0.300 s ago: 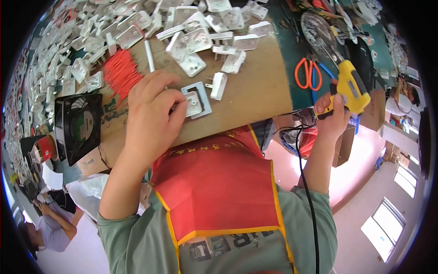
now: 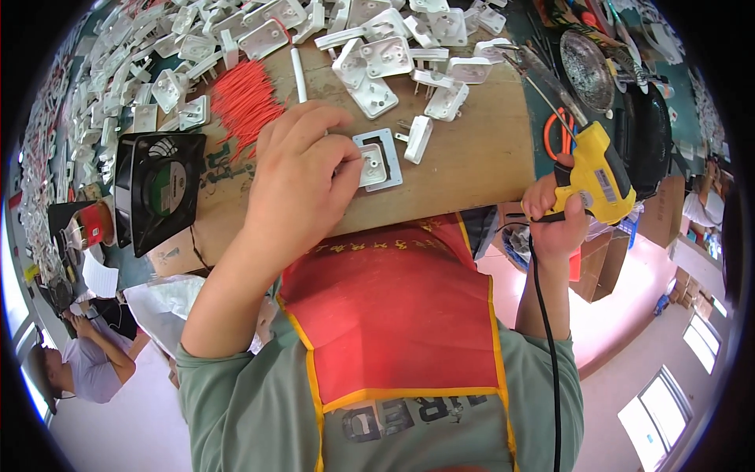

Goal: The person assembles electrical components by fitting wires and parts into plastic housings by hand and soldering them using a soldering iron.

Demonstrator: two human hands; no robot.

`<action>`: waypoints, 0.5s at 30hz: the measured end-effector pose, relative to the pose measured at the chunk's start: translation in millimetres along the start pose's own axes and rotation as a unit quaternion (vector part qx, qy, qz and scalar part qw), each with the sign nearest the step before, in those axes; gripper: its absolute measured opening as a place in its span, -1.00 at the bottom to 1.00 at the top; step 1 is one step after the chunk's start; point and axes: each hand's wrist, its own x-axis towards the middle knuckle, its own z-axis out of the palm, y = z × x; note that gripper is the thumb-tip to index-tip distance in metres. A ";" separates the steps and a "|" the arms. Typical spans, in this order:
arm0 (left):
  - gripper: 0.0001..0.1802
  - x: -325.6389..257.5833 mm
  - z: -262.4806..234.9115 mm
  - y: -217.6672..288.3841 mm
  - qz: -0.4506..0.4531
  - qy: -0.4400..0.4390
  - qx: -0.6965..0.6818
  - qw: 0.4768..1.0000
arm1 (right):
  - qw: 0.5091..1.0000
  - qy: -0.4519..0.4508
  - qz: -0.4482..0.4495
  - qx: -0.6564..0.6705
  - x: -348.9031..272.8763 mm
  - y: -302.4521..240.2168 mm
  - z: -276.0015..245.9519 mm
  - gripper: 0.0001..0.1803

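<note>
My left hand (image 2: 303, 177) rests on the board with its fingers curled and pinched. Its fingertips are at the left edge of a white plug housing (image 2: 373, 164), which sits inside a flat grey metal frame (image 2: 395, 167). What the fingertips grip is hidden. A white rod (image 2: 298, 75) with a red tip sticks out beyond the knuckles; I cannot tell whether the hand holds it. In my right hand (image 2: 558, 216) is a yellow soldering gun (image 2: 602, 177), gripped by its handle, its metal tip pointing up and left over the table. A black cord hangs below it.
Many white plug housings (image 2: 387, 57) are heaped at the back and left. Beside my left hand lies a bundle of red wires (image 2: 245, 102). A black fan (image 2: 161, 189) stands at left. Orange-handled scissors (image 2: 550, 138) and a round metal dish (image 2: 586, 69) are at right.
The view has shifted, so the table appears further right and higher. My right hand has brought the soldering gun left, closer to the board, its tip now further left. The left hand stays at the housing.
</note>
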 end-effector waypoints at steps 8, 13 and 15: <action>-0.89 -0.5 0.1 -0.7 0.003 0.001 0.008 1.000 | 0.999 -0.023 0.027 0.015 3.8 13.7 7.8 -0.31; -0.89 0.4 -0.3 -0.3 0.004 -0.002 0.007 1.000 | 0.999 -0.033 0.029 0.027 5.1 15.7 4.1 -0.32; -0.89 0.8 -0.2 -0.8 0.005 -0.001 0.007 1.000 | 0.999 -0.037 0.028 0.025 5.6 15.7 4.2 -0.32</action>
